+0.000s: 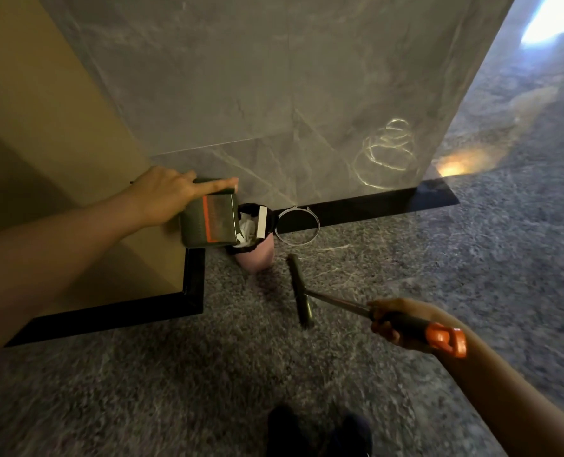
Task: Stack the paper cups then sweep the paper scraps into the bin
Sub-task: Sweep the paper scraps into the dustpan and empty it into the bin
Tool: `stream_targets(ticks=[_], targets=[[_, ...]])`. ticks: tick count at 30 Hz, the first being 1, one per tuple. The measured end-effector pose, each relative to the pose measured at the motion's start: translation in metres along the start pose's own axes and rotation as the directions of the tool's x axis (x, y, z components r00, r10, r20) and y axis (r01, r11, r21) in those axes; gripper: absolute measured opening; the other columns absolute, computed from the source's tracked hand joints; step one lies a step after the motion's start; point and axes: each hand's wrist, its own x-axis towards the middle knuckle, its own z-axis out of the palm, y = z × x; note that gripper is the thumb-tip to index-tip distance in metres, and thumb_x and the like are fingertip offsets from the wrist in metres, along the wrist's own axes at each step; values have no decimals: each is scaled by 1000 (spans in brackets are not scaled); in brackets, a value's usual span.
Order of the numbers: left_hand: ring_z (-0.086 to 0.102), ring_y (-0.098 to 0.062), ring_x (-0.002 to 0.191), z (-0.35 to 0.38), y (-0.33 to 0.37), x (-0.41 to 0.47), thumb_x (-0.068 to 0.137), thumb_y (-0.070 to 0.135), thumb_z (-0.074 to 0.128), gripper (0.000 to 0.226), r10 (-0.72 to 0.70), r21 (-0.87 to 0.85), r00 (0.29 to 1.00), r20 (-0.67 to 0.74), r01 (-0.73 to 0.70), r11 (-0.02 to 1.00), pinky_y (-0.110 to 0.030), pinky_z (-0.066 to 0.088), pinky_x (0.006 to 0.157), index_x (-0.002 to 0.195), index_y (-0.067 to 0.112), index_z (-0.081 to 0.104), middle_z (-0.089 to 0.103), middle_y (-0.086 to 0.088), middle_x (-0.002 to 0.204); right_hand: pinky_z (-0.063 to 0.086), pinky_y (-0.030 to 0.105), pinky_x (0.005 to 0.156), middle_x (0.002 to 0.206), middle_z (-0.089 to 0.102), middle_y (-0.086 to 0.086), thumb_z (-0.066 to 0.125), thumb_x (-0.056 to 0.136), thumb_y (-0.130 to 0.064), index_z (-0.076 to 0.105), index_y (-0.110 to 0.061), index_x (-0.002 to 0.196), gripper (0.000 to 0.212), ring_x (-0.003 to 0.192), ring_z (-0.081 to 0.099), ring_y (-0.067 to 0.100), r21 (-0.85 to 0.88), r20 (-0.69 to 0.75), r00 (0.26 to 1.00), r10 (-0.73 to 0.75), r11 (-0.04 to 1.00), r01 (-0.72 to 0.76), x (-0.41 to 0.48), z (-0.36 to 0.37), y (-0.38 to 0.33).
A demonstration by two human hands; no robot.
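My left hand (165,196) grips a dark green dustpan (208,222) with an orange strip, tilted over the mouth of a small pink bin (256,258) lined with a black bag. White paper scraps (246,230) show inside the bin's opening. My right hand (396,321) holds the black and orange handle of a small broom (302,291), whose dark head hangs just above the floor to the right of the bin. No paper cups are in view.
The bin stands on a grey speckled floor (373,374) at the foot of a grey marble wall (274,94) with a black skirting. A metal ring (298,225) lies beside the bin. A tan wall is at left. My dark shoes (320,430) are at the bottom.
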Motion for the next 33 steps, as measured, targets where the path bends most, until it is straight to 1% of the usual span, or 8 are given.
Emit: stream_targets(ticks=[4, 6, 10, 13, 16, 22, 27, 33], targets=[[62, -36, 70, 0, -7, -1, 86, 12, 64, 86, -138, -209, 979, -146, 106, 972, -33, 39, 54, 141, 42, 6, 64, -18, 95, 41, 18, 30, 54, 57, 10, 55, 73, -8, 47, -4, 89, 18, 36, 52, 11, 27, 34, 999, 18, 999, -19, -3, 1, -3], [60, -42, 65, 3, -20, -6, 86, 7, 62, 75, -315, -367, 931, -185, 232, 901, -36, 38, 53, 141, 37, 22, 62, -26, 88, 41, 18, 30, 53, 56, 9, 56, 67, -7, 47, -5, 89, 24, 35, 52, 11, 46, 52, 999, 8, 999, -11, -4, 2, -4], [60, -46, 76, 12, -54, -31, 88, 11, 59, 75, -700, -540, 715, -1, 589, 602, -47, 51, 69, 142, 51, 26, 63, -29, 95, 41, 18, 30, 54, 54, 8, 57, 66, -7, 48, -5, 90, 26, 36, 52, 10, 66, 42, 999, -10, 998, 7, -7, -3, -8], [60, -48, 85, 9, -66, -57, 87, 4, 58, 81, -764, -661, 638, 96, 615, 430, -57, 52, 77, 143, 49, 21, 58, -29, 117, 40, 17, 31, 55, 52, 5, 54, 74, -5, 49, -4, 87, 14, 36, 50, 8, 22, 15, 1000, 2, 1000, -2, -6, -4, -13], [56, -47, 101, 4, -51, -78, 87, -1, 57, 78, -751, -725, 642, 153, 589, 356, -54, 49, 86, 147, 40, 26, 52, -21, 133, 40, 15, 32, 56, 53, 6, 50, 88, -8, 51, -1, 88, 7, 36, 50, 8, 10, -39, 999, -11, 1000, 11, -3, -4, -18], [53, -30, 80, 9, 15, -78, 82, -11, 56, 77, -726, -785, 648, 229, 565, 256, -27, 39, 57, 145, 29, 36, 59, -18, 121, 37, 13, 30, 55, 53, 7, 47, 90, -4, 51, 2, 84, 9, 33, 49, 5, -14, -106, 993, -59, 998, 58, -4, -6, -35], [58, -44, 100, 11, 71, -32, 81, -7, 58, 78, -648, -794, 719, 251, 536, 288, -53, 49, 85, 145, 31, 35, 59, -24, 122, 37, 13, 29, 54, 52, 7, 44, 90, -6, 48, 4, 89, 10, 34, 49, 4, 168, -40, 998, -39, 985, 45, -20, -29, -54], [59, -40, 82, -11, 121, 48, 85, 5, 60, 75, -565, -739, 793, 229, 519, 429, -39, 47, 64, 145, 39, 30, 64, -22, 101, 38, 13, 28, 51, 50, 7, 44, 91, -8, 48, -2, 78, 15, 33, 51, 6, 284, -49, 996, -79, 955, 90, -40, -79, -75]])
